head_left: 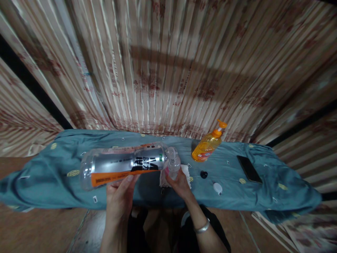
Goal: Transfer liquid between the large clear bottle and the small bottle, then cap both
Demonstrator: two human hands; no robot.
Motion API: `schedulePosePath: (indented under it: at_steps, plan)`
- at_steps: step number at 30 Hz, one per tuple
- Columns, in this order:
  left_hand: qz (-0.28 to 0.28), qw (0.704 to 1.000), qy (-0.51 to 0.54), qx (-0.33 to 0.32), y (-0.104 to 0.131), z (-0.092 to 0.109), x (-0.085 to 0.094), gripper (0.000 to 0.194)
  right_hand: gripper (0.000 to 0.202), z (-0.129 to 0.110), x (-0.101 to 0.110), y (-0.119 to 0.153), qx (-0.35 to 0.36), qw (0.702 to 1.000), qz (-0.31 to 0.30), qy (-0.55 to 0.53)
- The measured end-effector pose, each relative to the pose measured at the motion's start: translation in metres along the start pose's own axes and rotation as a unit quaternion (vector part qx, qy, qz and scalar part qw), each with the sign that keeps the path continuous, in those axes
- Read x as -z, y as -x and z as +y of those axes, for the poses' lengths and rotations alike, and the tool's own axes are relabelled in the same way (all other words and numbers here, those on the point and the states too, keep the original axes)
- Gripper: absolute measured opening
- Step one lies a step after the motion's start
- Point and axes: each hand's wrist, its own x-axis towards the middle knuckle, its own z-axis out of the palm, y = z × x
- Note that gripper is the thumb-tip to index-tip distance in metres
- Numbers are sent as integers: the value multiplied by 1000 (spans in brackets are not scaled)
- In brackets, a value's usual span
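Note:
My left hand [122, 193] is wrapped round a large clear plastic bottle [123, 163] with a silver and orange label, holding it nearly level from below. The bottle's neck points right and meets a small clear container [173, 163]. My right hand [179, 182] grips that container, its fingers around the lower right side. Whether the two mouths touch or one sits inside the other is too blurred to tell. Under the right hand, a pale cloth [187, 173] lies on the teal table cover.
An orange pump bottle [206, 147] stands behind and right of my hands. A small black cap [203, 174], a white round lid [217, 188] and a dark phone [249, 169] lie on the teal cloth [163, 200]. A patterned curtain [168, 70] hangs behind.

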Motion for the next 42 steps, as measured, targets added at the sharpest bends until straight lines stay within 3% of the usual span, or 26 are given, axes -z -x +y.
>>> schedulePosePath:
  at_steps: [6,12,17,22,42]
  plan:
    - [7,1000,1,1,2,4,-4,46,56,0,0,0,4,1000,3,8]
    - [-33,999,0,9,2,2,0,55,49,2,-2,1,5,999,20,27]
    - [-34,999,-6,13,2,1,2,41,47,0,-2,2,-2,999,26,32]
    - [-37,999,-4,18,4,4,-3,53,51,1,-2,3,-20,999,23,39]
    - [-3,1000,20,12,4,0,-1,48,54,-1,2,4,5,998,23,51]
